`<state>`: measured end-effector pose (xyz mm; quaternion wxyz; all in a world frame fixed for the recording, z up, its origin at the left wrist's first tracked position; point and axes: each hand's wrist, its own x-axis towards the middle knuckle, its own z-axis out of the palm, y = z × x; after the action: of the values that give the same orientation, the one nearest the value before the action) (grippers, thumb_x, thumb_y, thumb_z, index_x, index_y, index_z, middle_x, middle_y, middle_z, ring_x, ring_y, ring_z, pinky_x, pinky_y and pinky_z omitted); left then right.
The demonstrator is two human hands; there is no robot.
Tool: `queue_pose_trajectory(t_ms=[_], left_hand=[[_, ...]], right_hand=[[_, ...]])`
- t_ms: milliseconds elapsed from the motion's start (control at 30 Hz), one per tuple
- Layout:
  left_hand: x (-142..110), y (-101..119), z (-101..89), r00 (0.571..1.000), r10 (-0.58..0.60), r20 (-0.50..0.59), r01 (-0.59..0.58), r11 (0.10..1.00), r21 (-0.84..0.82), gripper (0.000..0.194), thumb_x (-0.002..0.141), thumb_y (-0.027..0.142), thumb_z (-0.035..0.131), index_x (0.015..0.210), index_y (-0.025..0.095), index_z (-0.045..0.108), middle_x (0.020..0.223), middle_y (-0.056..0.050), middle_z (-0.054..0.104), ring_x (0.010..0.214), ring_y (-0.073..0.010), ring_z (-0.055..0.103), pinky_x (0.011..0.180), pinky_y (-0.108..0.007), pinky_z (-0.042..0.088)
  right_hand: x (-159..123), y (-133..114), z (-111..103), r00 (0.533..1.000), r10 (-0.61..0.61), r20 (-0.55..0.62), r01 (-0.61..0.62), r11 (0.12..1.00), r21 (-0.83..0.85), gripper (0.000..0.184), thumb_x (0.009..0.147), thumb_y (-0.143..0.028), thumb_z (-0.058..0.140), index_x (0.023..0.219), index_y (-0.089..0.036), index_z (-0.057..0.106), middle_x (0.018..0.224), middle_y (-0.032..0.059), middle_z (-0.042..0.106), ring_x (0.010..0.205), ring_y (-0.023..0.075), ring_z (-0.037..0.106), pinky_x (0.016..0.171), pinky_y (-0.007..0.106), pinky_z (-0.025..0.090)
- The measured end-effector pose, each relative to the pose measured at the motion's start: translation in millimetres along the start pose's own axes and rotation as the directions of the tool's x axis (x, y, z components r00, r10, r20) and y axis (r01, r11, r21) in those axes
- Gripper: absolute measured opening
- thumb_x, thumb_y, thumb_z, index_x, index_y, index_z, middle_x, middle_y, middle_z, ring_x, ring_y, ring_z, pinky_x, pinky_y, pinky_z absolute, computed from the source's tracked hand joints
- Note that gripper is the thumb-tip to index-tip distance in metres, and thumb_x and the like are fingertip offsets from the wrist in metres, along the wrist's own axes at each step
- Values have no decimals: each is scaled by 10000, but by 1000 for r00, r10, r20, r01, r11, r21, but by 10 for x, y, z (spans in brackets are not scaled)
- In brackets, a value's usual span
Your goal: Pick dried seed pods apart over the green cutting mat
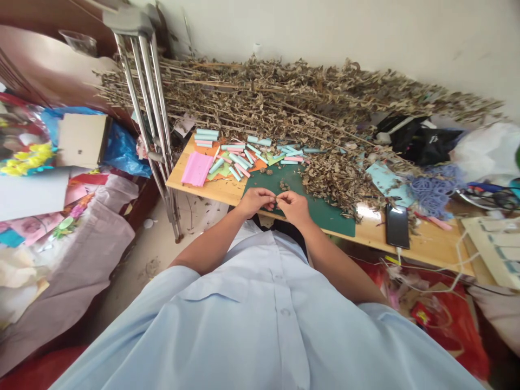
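Note:
My left hand (259, 201) and my right hand (293, 206) meet at the front edge of a green cutting mat (333, 221), fingertips pinched together. Whatever is between them is too small to make out. Beyond the hands, a few small brown clumps (284, 185) rest on the mat. A heap of dried leaves (329, 181) covers the mat's right part. Several pink and pale blue paper rolls (239, 160) lie on the left of the table, by a stack of pink paper (197, 168).
Long dried leafy stalks (260, 89) fill the back of the table along the wall. A metal crutch (152, 97) leans at the left. On the right are a phone (397, 226) on a white cable, purple cord (434, 187) and a power strip (498, 249).

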<state>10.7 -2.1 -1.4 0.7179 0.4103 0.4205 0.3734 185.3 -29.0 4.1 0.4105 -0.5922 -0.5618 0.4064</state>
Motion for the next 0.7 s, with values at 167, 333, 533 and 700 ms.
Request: queue_pose_trajectory(t_ms=[167,333,533,700], left_hand=[[24,-40,2,999,23,-39,-25,999,-42,268,713,262,835,876,104,693,683,-27,696,601,-127,677,598,-254,564],[52,-61,-8,995,58,-79,-44,985,166,173,796,221,722,948,139,708,707,-11,678,597,-123,634,623,-263,540],[100,9,-23,917,382,118,-329,552,766,167,843,126,617,871,196,766,920,-83,710,942,-221,650,924,-309,500],[146,28,4,919,317,235,-316,232,920,235,895,120,524,955,145,751,1000,-145,661,916,-242,634,865,-329,494]], right_hand=[[59,40,-74,988,116,-102,-97,980,172,193,728,-401,731,792,-220,707,670,5,708,606,190,688,642,341,603],[64,96,-274,992,79,-98,-72,995,66,194,770,-403,703,828,-218,712,676,4,706,616,190,676,649,343,585],[-11,212,-486,988,-155,-7,141,915,-377,151,855,-290,602,884,-227,735,833,51,754,765,229,683,787,380,550],[-61,222,-500,952,-272,142,303,759,-577,220,906,-189,536,956,-202,750,984,114,755,947,274,691,894,397,537]])
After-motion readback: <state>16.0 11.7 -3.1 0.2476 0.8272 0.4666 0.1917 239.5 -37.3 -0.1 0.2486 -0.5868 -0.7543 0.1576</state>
